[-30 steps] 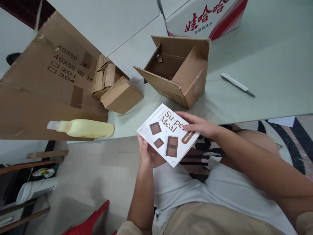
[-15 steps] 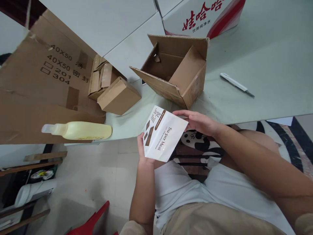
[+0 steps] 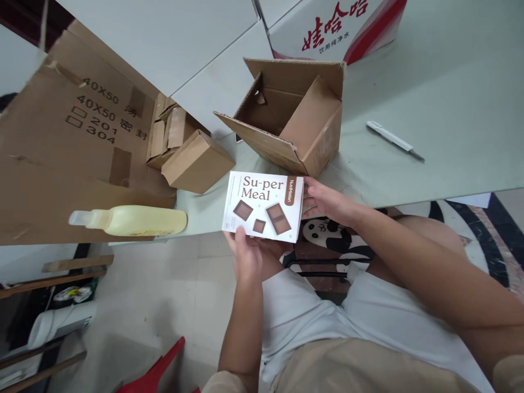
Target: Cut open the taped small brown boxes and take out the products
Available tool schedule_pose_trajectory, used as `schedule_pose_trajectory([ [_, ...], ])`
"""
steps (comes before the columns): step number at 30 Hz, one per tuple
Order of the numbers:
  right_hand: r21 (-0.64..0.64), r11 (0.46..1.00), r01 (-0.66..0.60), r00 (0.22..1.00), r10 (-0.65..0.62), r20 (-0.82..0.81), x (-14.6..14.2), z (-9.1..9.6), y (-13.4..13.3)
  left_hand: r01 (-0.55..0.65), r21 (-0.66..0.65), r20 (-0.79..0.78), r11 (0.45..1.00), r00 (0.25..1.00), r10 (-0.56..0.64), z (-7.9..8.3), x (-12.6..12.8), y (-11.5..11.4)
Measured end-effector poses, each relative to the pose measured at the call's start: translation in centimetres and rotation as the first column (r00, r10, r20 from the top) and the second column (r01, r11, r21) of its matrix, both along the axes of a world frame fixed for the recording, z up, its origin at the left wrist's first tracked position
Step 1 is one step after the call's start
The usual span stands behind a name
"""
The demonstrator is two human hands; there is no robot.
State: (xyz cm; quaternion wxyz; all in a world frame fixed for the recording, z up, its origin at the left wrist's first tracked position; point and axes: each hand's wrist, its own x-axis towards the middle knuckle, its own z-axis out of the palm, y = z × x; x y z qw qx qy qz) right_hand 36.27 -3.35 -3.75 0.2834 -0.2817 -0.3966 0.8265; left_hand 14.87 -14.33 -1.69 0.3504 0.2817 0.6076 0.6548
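Note:
A white Su-per Meal box (image 3: 263, 199) with brown chocolate-bar pictures is held over the table's front edge, its printed front face turned up. My left hand (image 3: 246, 252) grips its lower left edge, thumb on the front and the other fingers underneath. At the box's right side is my right hand (image 3: 327, 202), its fingers bent against the edge and partly hidden behind it. Just beyond the held box stands an open cardboard carton (image 3: 313, 125) with its flaps raised.
A yellow pump bottle (image 3: 143, 220) lies at the table's left edge beside small brown boxes (image 3: 199, 162) and a large cardboard sheet (image 3: 53, 136). A white utility knife (image 3: 393, 140) lies on the right. A red-and-white carton (image 3: 335, 33) stands at the back.
The box has been turned in my hands, from tilted with a narrow side showing to lying with its front face up. Both hands still hold it; my left thumb now rests on the front.

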Motion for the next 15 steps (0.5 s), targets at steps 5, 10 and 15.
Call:
schedule_pose_trajectory([
  [5,-0.028,0.997,0.069,0.997,-0.067,0.047,-0.6,-0.6,0.0,0.003,0.219,-0.629,0.976,0.765,0.139,-0.5,-0.1,-2.2],
  [10,0.006,0.997,0.080,0.997,-0.080,-0.008,-0.5,-1.1,0.2,0.200,0.215,-0.777,0.956,0.629,0.043,0.2,0.5,-2.8],
  [15,0.062,0.993,0.104,0.990,-0.097,-0.101,-0.3,-0.8,-0.1,-0.005,0.152,-0.450,0.988,0.890,0.074,1.0,1.6,-1.9],
])
